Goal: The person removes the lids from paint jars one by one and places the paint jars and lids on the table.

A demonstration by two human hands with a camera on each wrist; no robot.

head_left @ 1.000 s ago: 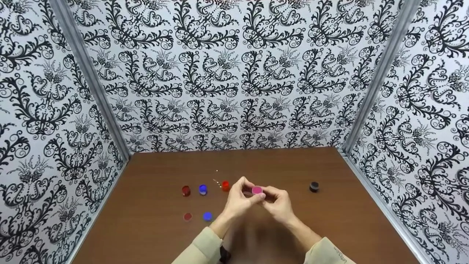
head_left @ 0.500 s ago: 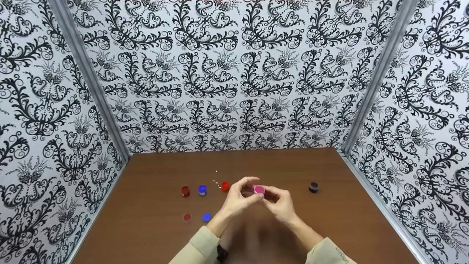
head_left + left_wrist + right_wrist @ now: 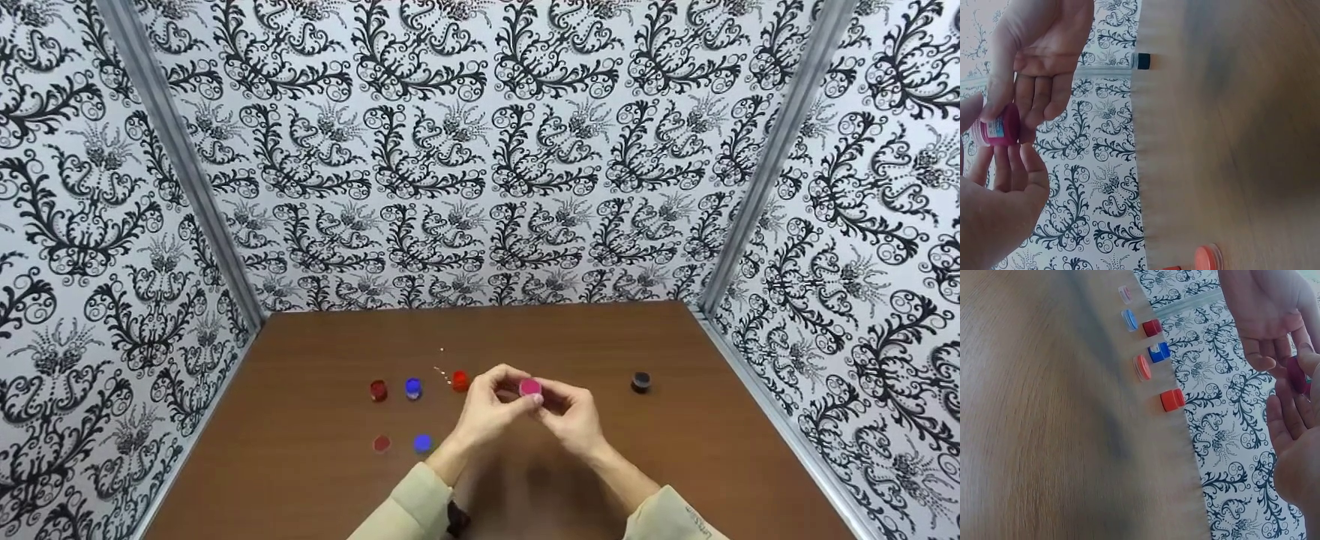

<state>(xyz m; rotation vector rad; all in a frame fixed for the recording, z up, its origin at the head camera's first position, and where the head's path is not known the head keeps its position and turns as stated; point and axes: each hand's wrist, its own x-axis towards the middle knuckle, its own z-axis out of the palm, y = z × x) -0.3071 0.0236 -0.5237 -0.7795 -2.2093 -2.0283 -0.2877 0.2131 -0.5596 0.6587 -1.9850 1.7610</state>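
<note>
Over the middle of the table, both hands hold a small magenta paint pot between them. My left hand pinches it from the left, thumb in front and fingers arched behind. My right hand grips it from the right with thumb and fingertips. The pot's round magenta end faces the head camera. In the left wrist view, the pot lies on its side, showing a pale label and a clear rim, with fingers of both hands round it. Part of it is hidden by the fingers in the right wrist view.
Left of the hands stand a dark red pot, a blue pot and a red pot. Nearer lie a dark red lid and a blue lid; an orange-red lid shows beside them. A black pot stands right.
The left fingers straightened slightly half a second ago and are arched again now. The magenta pot has shifted very slightly right; both hands still hold it.
</note>
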